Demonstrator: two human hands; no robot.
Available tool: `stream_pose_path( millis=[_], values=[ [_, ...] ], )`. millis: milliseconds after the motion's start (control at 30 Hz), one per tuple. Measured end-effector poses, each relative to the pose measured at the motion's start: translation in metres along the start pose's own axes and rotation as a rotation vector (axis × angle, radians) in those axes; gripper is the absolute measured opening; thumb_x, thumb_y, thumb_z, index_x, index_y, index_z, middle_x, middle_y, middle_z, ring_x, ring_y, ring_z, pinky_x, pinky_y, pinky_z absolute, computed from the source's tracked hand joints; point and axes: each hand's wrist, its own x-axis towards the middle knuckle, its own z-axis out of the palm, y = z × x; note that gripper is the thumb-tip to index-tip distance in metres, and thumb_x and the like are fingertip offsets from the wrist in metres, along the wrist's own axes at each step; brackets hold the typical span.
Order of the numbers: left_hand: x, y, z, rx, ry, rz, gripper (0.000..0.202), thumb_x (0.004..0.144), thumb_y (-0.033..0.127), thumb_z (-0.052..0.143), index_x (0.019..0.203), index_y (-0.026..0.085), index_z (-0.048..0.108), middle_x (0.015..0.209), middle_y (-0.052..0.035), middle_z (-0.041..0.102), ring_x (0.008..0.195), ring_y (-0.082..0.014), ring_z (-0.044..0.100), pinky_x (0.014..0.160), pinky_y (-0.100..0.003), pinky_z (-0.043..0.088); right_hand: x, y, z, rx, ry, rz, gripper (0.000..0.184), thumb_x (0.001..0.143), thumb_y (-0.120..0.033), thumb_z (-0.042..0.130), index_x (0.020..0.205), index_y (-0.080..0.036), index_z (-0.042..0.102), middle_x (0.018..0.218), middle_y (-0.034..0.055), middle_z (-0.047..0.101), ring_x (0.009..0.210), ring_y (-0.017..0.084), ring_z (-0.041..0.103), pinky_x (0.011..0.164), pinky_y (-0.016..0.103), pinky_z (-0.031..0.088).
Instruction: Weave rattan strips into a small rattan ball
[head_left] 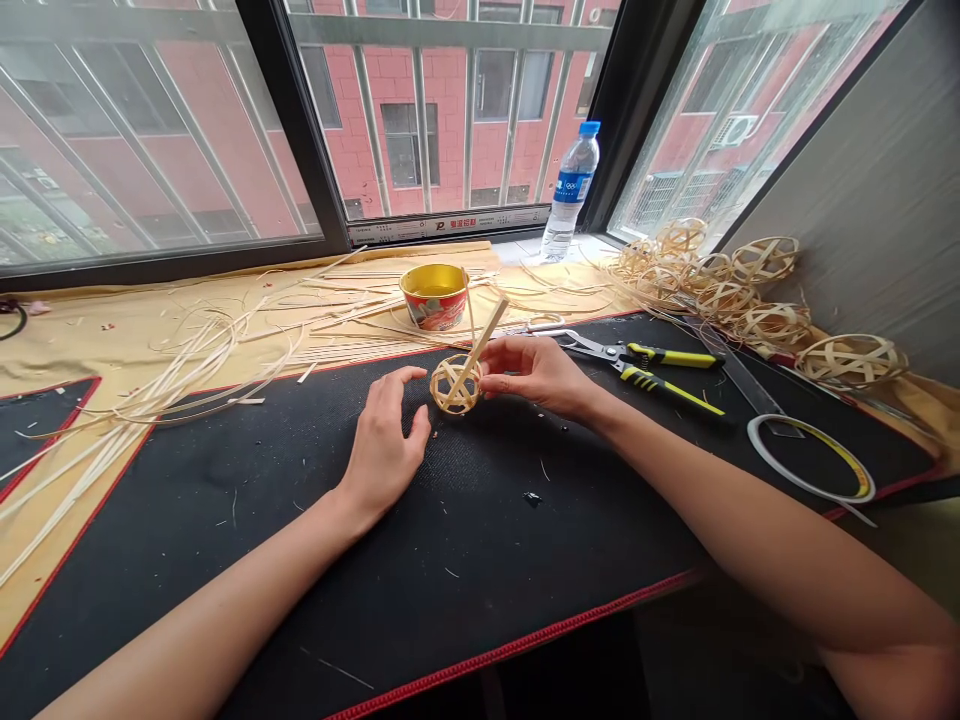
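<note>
The right hand (536, 375) pinches a small round woven bamboo-strip ball (454, 392) at twelve o'clock on the red-edged black mat (225, 600), steadying it — a flat pale strip (480, 340) juts through the weave; the left hand (382, 450) lies spread just beside, at the ball's seven o'clock.

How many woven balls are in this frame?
9: one ball at the right hand, eight in a heap by the window's right corner; more may be hidden in the heap.
</note>
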Motion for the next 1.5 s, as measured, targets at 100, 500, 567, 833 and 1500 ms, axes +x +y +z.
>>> stream_pose_path(
  millis=[100,500,567,833,1500],
  values=[
    [-0.001,0.002,-0.001,0.013,0.038,0.104,0.023,0.082,0.017,0.052,0.105,0.017,0.054,0.115,-0.0119,0.058,0.110,-0.0230,0.055,0.094,-0.041,0.047,0.000,-0.001,0.002,0.039,0.050,0.006,0.043,0.059,-0.029,0.082,0.093,-0.012,0.062,0.069,-0.0006,0.064,0.064,0.011,0.060,0.065,0.029,0.054],
    [0.005,-0.004,-0.003,-0.066,-0.139,0.034,0.012,0.084,0.029,0.059,0.084,0.020,0.066,0.123,-0.0094,0.054,0.124,-0.0261,0.043,0.107,-0.047,0.032,-0.005,-0.003,0.011,0.034,0.040,0.011,0.039,0.067,-0.038,0.076,0.096,-0.014,0.065,0.085,0.0065,0.071,0.075,0.018,0.067,0.072,0.036,0.058],
    [0.006,-0.005,-0.003,-0.121,-0.141,-0.009,0.013,0.084,0.030,0.058,0.081,0.019,0.065,0.123,-0.0091,0.054,0.122,-0.0254,0.046,0.106,-0.046,0.034,-0.007,-0.003,0.012,-0.055,0.113,-0.091,0.034,0.072,-0.038,0.072,0.096,-0.016,0.064,0.088,0.0067,0.070,0.078,0.018,0.067,0.071,0.035,0.058],
    [0.008,-0.006,-0.005,-0.232,-0.171,-0.025,0.016,0.085,0.032,0.057,0.080,0.019,0.065,0.117,-0.0092,0.057,0.115,-0.0222,0.052,0.103,-0.039,0.037,-0.013,-0.002,0.017,-0.784,0.102,-0.749,0.009,0.084,-0.020,0.058,0.087,-0.020,0.066,0.090,0.0065,0.057,0.083,0.015,0.058,0.065,0.026,0.052],
    [0.006,-0.005,-0.009,-0.199,-0.222,0.032,0.017,0.088,0.028,0.050,0.081,0.019,0.063,0.107,-0.0082,0.057,0.105,-0.0210,0.055,0.097,-0.038,0.043,-0.015,-0.005,0.036,-1.340,-0.053,-0.973,0.022,0.095,-0.014,0.035,0.095,-0.017,0.056,0.096,0.0074,0.061,0.080,0.014,0.058,0.061,0.024,0.046]
  ],
)
